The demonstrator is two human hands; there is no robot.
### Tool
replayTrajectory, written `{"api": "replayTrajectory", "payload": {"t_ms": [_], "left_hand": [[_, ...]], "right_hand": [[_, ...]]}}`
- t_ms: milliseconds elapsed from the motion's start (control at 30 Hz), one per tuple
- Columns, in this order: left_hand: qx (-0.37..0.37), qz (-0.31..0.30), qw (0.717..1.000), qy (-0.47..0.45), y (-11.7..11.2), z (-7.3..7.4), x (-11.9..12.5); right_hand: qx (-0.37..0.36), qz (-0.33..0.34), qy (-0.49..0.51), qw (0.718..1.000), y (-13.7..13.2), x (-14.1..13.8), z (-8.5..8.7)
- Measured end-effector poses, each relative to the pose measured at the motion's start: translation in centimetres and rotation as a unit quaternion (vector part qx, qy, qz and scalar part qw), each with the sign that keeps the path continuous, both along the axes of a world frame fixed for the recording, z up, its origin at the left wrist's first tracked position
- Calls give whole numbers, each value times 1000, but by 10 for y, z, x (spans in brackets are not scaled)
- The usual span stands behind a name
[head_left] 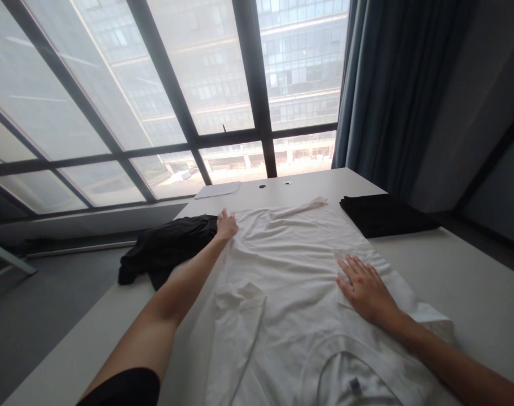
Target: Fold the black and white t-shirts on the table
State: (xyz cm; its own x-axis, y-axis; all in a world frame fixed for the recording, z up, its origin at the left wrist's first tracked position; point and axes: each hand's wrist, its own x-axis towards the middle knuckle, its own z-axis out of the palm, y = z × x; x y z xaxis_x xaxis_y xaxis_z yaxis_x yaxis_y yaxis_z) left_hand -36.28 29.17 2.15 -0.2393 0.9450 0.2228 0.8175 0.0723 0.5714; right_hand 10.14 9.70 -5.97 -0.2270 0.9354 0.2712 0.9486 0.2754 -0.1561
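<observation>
A white T-shirt lies spread and wrinkled on the white table, its round collar nearest me and its hem at the far end. The left sleeve is folded in over the body. With arm stretched forward, my left hand is closed on the shirt's far left edge; its fingertips are partly hidden. My right hand rests flat on the right side of the shirt, fingers extended. Beneath that palm shows a pale, straight-edged patch that I cannot identify.
A crumpled black garment hangs over the table's left edge, beside my left forearm. Folded black cloth sits at the right. White paper lies at the far end of the table, near the windows. A blue curtain hangs behind.
</observation>
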Motion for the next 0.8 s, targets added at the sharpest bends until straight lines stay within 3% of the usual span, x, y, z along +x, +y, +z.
{"api": "replayTrajectory", "payload": {"t_ms": [67,200,267,433,533,633,700,800], "left_hand": [[-25,-17,995,96,-6,-11,12],[-90,-44,979,177,-17,-40,36],[-116,-52,971,202,-21,-48,39],[-144,-68,959,234,-19,-43,34],[-121,-85,958,248,-7,-37,38],[-92,-123,956,250,13,-35,45],[-91,-144,954,245,28,-36,49],[-101,-144,955,238,46,-37,48]], "right_hand": [[1,1,1,1000,0,0,0],[1,-1,-1,1000,0,0,2],[-1,-2,-6,1000,-2,0,2],[-9,-8,-13,1000,-17,6,-1],[-25,-13,-2,1000,-11,7,5],[-25,27,18,999,26,-1,23],[-13,60,30,998,66,-12,38],[-25,54,36,998,133,-28,52]]}}
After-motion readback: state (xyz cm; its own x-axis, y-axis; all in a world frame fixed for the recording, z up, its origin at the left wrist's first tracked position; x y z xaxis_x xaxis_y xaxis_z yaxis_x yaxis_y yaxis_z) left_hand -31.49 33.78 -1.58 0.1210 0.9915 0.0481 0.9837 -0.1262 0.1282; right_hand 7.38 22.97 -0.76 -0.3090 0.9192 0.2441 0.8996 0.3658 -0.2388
